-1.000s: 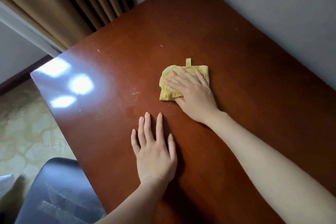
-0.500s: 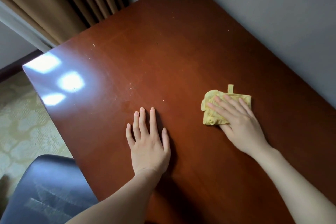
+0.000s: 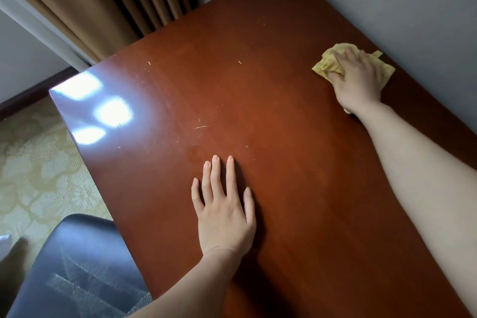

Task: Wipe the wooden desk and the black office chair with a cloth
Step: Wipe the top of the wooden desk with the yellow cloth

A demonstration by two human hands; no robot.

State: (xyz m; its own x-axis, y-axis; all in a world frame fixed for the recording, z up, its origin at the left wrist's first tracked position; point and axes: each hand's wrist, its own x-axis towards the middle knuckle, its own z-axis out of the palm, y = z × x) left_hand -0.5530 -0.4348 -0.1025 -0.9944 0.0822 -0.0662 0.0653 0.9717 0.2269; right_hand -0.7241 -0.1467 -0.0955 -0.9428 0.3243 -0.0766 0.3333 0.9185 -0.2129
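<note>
Right hand (image 3: pixel 357 80) far out on the wooden surface (image 3: pixel 296 162), close to the grey wall (image 3: pixel 387 2), pressing down on a yellow cloth (image 3: pixel 329 63). Cloth bunched and crumpled, lying on the surface at its far right edge, sticking out on both sides of the hand. Fingers (image 3: pixel 338 76) of that hand curled into the bunched fabric, gripping it; fingertips mostly buried in the folds. Left hand (image 3: pixel 224 210) flat on the surface nearer the body, palm down, fingers straight and slightly spread, holding nothing. Both hands well apart. Small pale specks and a thin light scratch (image 3: pixel 202 127) scattered across the middle of the surface, bright window reflections near its left corner. Black chair (image 3: pixel 77 266) at lower left, its seat just beside the near left edge of the surface, with dusty grey streaks on it. Brown curtain (image 3: pixel 103 0) hanging behind the far left edge, patterned carpet (image 3: pixel 31 162) below.
</note>
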